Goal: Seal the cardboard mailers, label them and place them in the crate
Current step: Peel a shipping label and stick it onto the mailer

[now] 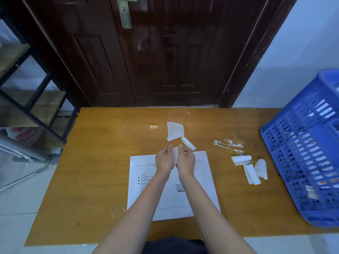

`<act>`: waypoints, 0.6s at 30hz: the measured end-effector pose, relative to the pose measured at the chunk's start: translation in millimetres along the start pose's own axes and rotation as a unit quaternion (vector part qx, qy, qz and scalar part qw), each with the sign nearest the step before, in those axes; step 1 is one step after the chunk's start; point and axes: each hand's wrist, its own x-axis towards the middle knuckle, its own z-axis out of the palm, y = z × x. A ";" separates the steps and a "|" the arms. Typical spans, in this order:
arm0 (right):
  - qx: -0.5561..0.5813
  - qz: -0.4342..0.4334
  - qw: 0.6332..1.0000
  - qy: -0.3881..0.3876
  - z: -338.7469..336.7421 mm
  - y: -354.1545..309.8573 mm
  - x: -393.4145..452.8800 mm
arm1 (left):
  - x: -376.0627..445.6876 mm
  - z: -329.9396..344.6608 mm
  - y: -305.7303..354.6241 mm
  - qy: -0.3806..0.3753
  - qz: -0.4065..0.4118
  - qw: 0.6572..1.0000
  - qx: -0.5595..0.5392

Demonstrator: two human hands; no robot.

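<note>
A white cardboard mailer (pixel 145 187) lies flat on the wooden table (pixel 95 162), printed side up, its flap end toward the door. Both my hands hover over that far end. My left hand (pixel 164 160) and my right hand (pixel 186 160) pinch a small white strip of paper (pixel 175 154) between them, fingers curled around it. The blue plastic crate (pixel 300 151) stands tilted at the table's right edge, with white mailers visible through its slotted wall.
Peeled white paper scraps lie beyond my hands (pixel 175 131) and to the right (pixel 251 168), with torn tape bits (pixel 228 143) near the crate. A dark wooden door (pixel 165 52) stands behind the table. A black metal shelf (pixel 34 99) is at the left.
</note>
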 end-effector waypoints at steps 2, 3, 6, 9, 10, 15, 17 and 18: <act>0.024 0.012 1.000 0.007 -2.7 0.0 0.9 | 0.9 -2.7 -1.5 0.003 0.000 1.000 0.005; 0.040 0.019 0.999 0.007 -5.2 -1.2 0.6 | 2.3 -4.2 -3.0 0.006 0.001 1.000 0.009; 0.055 0.025 0.998 0.012 -11.8 -4.6 -2.1 | 6.0 -9.1 -6.6 0.012 -0.006 1.000 0.018; 0.028 0.014 0.999 0.024 -16.4 -4.7 -1.4 | 7.3 -15.1 -9.8 0.029 -0.022 0.999 0.017; 0.024 0.019 0.999 0.028 -18.4 -3.6 1.2 | 8.0 -19.4 -10.8 0.040 -0.030 0.999 0.013; -0.009 -0.005 0.999 0.031 -34.1 -2.1 9.1 | 15.2 -39.0 -19.2 0.055 -0.037 0.997 0.031; -0.012 0.001 1.000 0.023 -36.4 -3.7 8.8 | 16.2 -39.3 -16.7 0.048 -0.057 0.997 0.016; -0.007 0.017 1.000 0.008 -37.2 -4.7 9.4 | 16.5 -39.9 -14.1 0.039 -0.077 0.996 0.002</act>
